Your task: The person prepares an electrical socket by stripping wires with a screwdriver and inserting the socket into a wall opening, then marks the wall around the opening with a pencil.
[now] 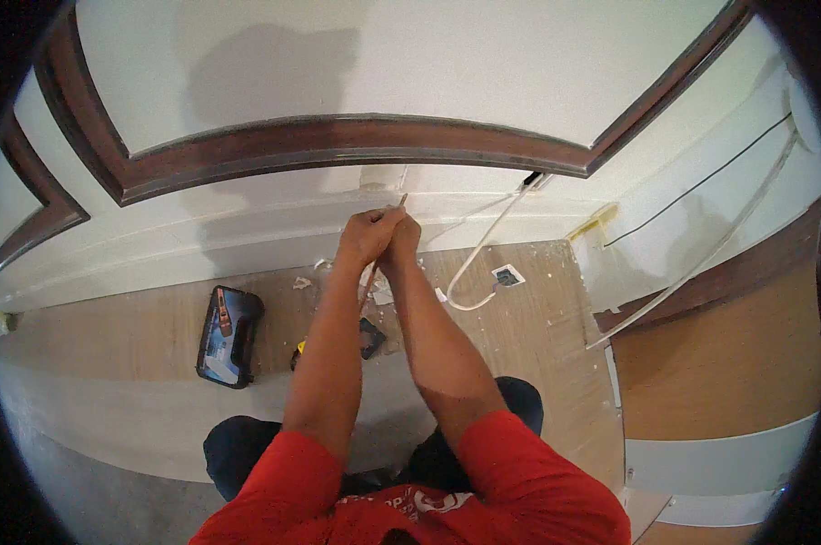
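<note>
My left hand and my right hand are together in front of the lower wall, fingers closed around a thin brown rod. Its tip sticks out above my fingers toward the wall, and its other end runs down between my forearms. What exactly it is cannot be made out. Just above the hands is a pale rectangular patch on the wall. Torn white scraps lie on the floor below. A black object shows between my forearms, and a yellow-and-black item is partly hidden by the left one.
A dark wooden frame juts from the wall above my hands. To the right, a white cable loops from a wall opening to a floor socket. A black tool case lies at left. Another cable slants along the right wall.
</note>
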The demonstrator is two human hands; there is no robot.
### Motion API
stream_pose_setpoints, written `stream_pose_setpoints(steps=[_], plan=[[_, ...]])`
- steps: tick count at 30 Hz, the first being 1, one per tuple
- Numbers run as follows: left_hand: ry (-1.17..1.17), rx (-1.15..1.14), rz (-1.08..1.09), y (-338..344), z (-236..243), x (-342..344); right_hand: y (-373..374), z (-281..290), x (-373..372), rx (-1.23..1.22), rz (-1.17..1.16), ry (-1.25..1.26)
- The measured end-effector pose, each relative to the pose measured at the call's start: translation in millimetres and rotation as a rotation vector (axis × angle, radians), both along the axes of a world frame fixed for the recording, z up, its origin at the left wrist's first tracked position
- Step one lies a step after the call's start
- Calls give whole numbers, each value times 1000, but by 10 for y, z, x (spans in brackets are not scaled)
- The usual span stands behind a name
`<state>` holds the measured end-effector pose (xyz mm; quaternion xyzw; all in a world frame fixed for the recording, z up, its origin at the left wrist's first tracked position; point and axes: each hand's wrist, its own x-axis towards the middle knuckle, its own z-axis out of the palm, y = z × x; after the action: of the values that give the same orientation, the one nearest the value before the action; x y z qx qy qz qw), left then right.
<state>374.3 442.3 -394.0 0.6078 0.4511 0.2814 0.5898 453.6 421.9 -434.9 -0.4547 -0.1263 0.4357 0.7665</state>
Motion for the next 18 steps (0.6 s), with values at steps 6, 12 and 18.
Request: stream_pose_setpoints(steps=[6, 12, 18], plan=[[344, -7, -148, -68, 466, -415, 95, 172, -389, 138, -187, 229], [569, 158, -202, -232, 713, -706, 91, 118, -591, 45, -166, -113], [653, 369, -340, -813, 1108, -921, -64, 227, -143, -100, -191, -1003]])
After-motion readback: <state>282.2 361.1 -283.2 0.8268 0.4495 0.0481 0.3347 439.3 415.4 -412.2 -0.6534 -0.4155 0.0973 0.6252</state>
